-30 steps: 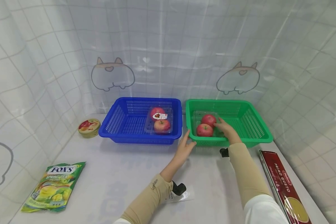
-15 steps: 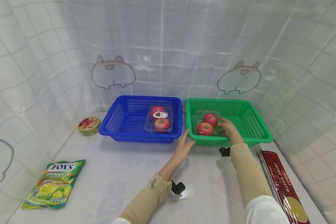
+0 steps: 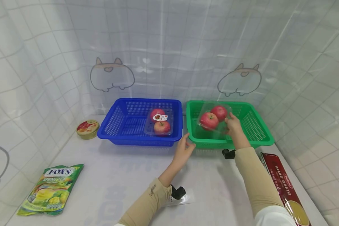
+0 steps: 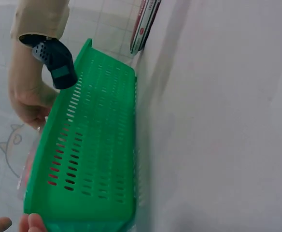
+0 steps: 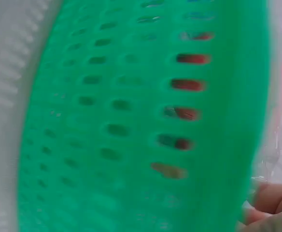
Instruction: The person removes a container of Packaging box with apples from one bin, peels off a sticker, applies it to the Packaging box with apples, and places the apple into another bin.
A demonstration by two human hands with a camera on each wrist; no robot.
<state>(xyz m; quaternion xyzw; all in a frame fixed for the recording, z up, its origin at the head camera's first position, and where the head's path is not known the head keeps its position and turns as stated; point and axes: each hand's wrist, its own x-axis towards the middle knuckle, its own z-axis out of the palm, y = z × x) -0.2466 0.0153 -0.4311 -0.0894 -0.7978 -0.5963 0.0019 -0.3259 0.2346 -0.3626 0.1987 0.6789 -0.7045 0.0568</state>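
Observation:
A clear plastic box of apples (image 3: 210,121), with two red apples inside, is raised and tilted within the green basket (image 3: 266,135). My right hand (image 3: 234,127) grips the box by its right side; in the right wrist view, fingers (image 5: 276,198) show at the basket's rim, blurred. At the green basket's front left corner, my left hand (image 3: 183,150) touches the rim with its fingertips. The left wrist view has those fingertips (image 4: 33,223) against the corner, the thumb apart from it. Much of the box is hidden behind the basket wall in both wrist views.
To the left stands a blue basket (image 3: 110,137) holding another clear box of apples (image 3: 161,127). A round tin (image 3: 87,129) and a green FOX'S candy bag (image 3: 51,190) lie further left. A red spaghetti pack (image 3: 283,185) lies right; a clear packet (image 3: 183,200) sits below my left forearm.
My right hand has lifted the box of apples off the green basket's floor, and it has shifted up and tilted. My left hand has stayed at the basket's corner.

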